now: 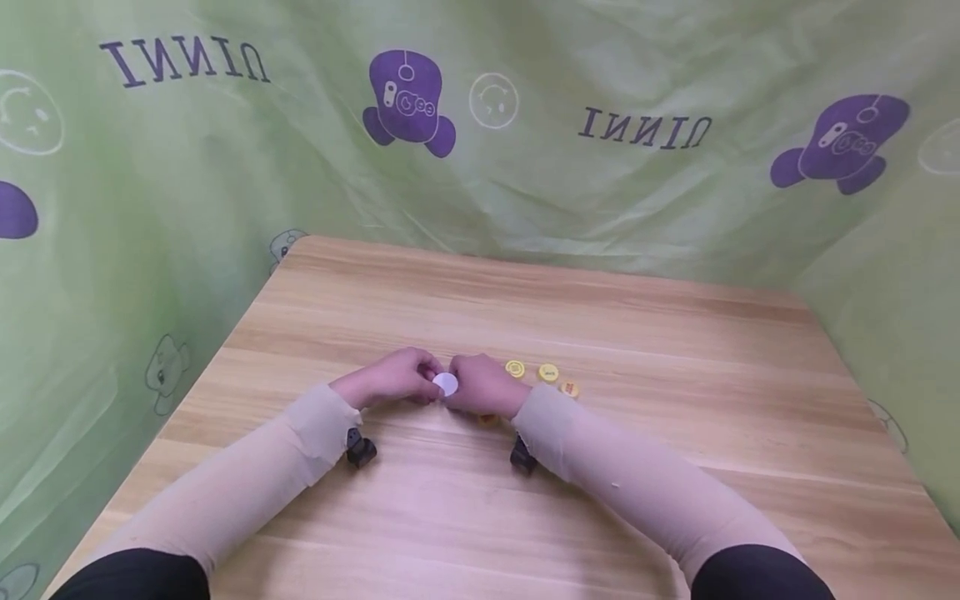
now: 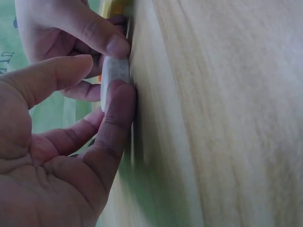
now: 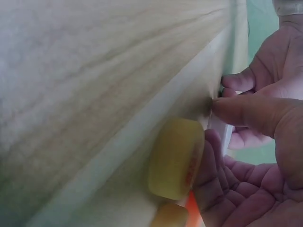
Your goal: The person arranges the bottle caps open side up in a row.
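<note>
A white round cap-like disc (image 1: 446, 384) is between the two hands, close above the table. My left hand (image 1: 397, 377) holds its near edge with curled fingertips. From the opposite edge my right hand (image 1: 483, 386) pinches it between thumb and finger. In the left wrist view, small raised marks show on the rim of the disc (image 2: 117, 71), too faint to read. The right wrist view shows a yellow round piece (image 3: 175, 158) with red print, right beside my right fingers; an orange piece (image 3: 193, 210) lies partly hidden behind it.
Several yellow round pieces (image 1: 548, 372) lie on the wooden table (image 1: 450, 517) just beyond and right of my right hand. An orange one (image 1: 488, 419) shows partly under the right wrist. A green printed curtain (image 1: 525, 200) hangs round the table's back and sides.
</note>
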The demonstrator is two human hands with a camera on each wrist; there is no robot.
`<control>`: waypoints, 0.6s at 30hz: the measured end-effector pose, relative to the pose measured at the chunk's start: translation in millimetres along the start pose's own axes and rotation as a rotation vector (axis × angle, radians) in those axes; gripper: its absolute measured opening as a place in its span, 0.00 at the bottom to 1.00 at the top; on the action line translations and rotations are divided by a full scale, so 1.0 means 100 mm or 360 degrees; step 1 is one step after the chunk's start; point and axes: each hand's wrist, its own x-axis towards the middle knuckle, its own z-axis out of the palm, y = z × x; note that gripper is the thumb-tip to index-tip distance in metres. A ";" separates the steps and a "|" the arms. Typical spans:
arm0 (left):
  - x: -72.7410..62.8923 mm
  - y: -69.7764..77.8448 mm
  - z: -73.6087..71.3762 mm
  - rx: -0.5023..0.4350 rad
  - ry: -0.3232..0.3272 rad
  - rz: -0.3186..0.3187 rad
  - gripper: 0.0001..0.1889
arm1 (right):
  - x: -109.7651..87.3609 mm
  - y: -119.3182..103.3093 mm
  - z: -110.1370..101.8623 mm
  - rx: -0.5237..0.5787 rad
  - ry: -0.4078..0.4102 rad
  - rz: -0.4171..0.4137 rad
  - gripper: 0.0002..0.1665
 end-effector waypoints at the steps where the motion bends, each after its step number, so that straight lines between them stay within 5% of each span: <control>1: -0.01 -0.02 -0.01 -0.0010 -0.0013 0.0016 0.16 | -0.01 -0.02 -0.02 0.0010 -0.0012 0.0009 0.12; 8: -0.07 0.02 -0.22 -0.0058 0.0034 0.0209 0.20 | -0.07 -0.16 -0.31 0.0139 0.0012 0.0023 0.21; 18: 0.04 0.19 -0.33 -0.0314 0.0220 0.0276 0.19 | 0.03 -0.07 -0.57 0.0866 0.0017 0.0183 0.27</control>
